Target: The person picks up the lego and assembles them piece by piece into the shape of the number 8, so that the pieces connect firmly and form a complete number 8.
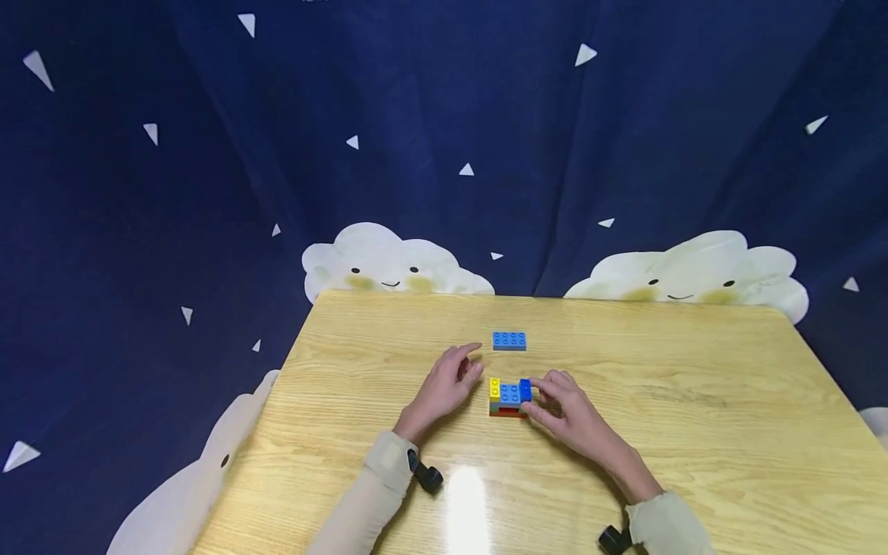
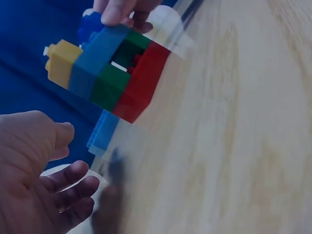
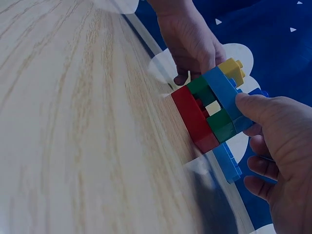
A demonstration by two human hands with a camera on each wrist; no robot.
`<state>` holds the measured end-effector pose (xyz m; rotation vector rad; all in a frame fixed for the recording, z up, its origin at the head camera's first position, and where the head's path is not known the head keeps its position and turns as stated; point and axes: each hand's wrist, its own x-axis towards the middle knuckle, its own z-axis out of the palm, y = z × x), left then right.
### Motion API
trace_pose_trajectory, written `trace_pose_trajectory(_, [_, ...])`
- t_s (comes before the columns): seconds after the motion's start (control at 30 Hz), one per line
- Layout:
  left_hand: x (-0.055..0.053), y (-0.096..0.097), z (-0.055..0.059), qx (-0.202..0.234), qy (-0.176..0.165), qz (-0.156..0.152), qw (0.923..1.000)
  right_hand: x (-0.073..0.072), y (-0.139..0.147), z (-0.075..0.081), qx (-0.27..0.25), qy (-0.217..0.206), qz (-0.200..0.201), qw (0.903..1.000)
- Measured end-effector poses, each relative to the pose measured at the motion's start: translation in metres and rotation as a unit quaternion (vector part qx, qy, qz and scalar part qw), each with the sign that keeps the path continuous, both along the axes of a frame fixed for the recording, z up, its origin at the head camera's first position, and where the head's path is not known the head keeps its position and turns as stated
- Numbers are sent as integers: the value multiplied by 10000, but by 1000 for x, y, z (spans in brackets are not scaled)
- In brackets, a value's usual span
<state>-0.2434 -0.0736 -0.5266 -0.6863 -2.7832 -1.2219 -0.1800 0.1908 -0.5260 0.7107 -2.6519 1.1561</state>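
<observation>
A small stack of toy building bricks stands on the wooden table. Its base is a red brick [image 3: 194, 119], with green bricks [image 2: 108, 87] at both ends and a gap between them. Across these lies a lighter blue brick [image 1: 509, 395], carrying a yellow brick [image 1: 495, 388] on its left end and a dark blue brick [image 1: 525, 390] on its right. My right hand [image 1: 574, 415] pinches the dark blue brick between thumb and index finger, the thumb low on its near side. To the left of the stack, my left hand [image 1: 442, 385] holds nothing, its fingers loosely bent.
Behind the stack a loose blue brick [image 1: 509, 341] lies flat, studs up. The wooden table [image 1: 694, 447] reaches back to a dark blue curtain [image 1: 444, 92] with white triangles and clouds. Black wrist cameras [image 1: 428, 479] sit at both cuffs.
</observation>
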Motion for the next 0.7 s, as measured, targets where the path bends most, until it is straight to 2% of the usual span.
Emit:
trace_pose_trajectory(0.3, [-13, 4, -8, -112, 141, -50, 9998, 0, 0, 1, 39, -99, 17, 9999])
trace_pose_trajectory(0.7, [-32, 17, -16, -581, 51, 299, 9978, 0, 2, 1, 93, -79, 15, 9999])
